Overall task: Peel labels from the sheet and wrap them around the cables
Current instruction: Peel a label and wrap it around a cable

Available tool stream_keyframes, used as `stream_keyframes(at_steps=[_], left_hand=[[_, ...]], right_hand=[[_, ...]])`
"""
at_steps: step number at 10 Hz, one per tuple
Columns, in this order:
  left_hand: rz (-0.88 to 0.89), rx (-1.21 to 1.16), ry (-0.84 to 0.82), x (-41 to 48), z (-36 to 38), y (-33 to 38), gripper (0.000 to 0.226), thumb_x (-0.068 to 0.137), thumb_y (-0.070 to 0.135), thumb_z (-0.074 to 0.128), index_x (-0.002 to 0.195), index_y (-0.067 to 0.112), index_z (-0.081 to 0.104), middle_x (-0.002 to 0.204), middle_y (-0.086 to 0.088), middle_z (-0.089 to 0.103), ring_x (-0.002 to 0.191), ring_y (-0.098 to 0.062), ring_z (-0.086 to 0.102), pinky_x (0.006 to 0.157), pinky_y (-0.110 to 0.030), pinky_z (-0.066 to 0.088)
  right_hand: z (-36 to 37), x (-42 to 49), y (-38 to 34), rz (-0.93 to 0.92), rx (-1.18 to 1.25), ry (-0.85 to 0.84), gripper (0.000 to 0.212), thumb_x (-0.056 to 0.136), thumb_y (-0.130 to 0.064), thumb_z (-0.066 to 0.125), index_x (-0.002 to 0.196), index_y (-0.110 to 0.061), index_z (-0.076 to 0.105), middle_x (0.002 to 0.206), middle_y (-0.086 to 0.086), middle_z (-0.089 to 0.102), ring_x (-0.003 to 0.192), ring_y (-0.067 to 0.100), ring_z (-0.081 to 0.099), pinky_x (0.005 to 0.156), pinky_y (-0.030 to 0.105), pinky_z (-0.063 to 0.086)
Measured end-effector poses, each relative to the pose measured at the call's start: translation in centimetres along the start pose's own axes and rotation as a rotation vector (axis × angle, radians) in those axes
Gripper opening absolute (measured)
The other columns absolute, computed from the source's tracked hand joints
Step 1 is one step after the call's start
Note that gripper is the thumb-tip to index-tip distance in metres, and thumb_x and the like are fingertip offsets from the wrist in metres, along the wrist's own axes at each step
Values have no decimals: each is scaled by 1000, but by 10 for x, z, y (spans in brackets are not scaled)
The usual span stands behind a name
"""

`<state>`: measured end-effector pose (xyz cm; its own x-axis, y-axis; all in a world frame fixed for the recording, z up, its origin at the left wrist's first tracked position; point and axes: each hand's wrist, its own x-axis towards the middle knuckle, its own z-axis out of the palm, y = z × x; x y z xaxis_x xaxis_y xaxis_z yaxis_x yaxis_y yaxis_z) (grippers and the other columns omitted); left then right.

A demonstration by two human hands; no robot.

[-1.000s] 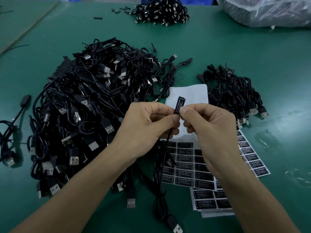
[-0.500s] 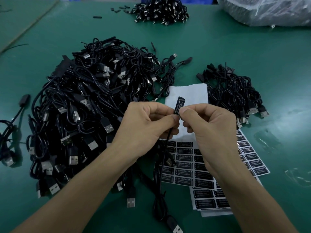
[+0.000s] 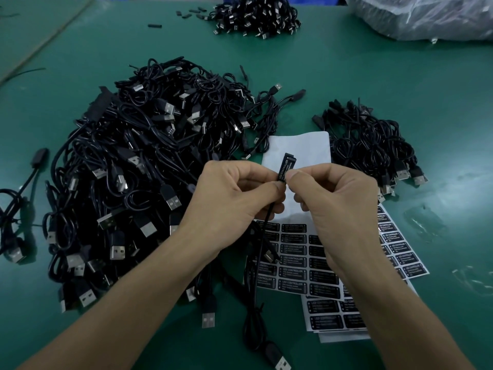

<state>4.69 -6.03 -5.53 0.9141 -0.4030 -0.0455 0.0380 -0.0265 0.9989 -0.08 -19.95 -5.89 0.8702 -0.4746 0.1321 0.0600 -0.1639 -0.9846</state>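
Pressing the black white-lettered adhesive label (image 3: 283, 168) flat round the slim block at the end of a thin black USB cable (image 3: 266, 222): the step in hand, by my reading; item held over the middle of the green bench (image 3: 386, 84), above the bare white upper part of the topmost paper label sheet (image 3: 301, 145).

To do it well: keep the label's edges square to the block; roll it on from one side so no bubble is trapped; rub the seam down last.

Left hand (image 3: 237, 201): fingers curled; thumb and forefinger pinch the block's lower end, where the cable leaves it.

Right hand (image 3: 338, 209): fingers curled; thumb and forefinger pinch the labelled face from the other side; the tips of both hands nearly meet.

The cable hangs down to a plug by the bench's near edge.

Large heap of black USB cables (image 3: 149, 169): toward the left edge; smaller pile of black cables (image 3: 373, 148): toward the right edge; whether either is labelled cannot be told.
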Motion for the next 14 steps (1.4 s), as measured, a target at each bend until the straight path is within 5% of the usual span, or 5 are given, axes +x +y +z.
stream_keyframes(at_steps=[14], left_hand=[[26,21,7,0,0,-2,4,87,5,75,84,7,75,72,-10,76,66,-23,75,62,-28,61]], right_hand=[[-2,2,1,-80,-44,-10,21,83,-16,76,64,-24,73,55,-9,65,50,3,53,50,20,48]])
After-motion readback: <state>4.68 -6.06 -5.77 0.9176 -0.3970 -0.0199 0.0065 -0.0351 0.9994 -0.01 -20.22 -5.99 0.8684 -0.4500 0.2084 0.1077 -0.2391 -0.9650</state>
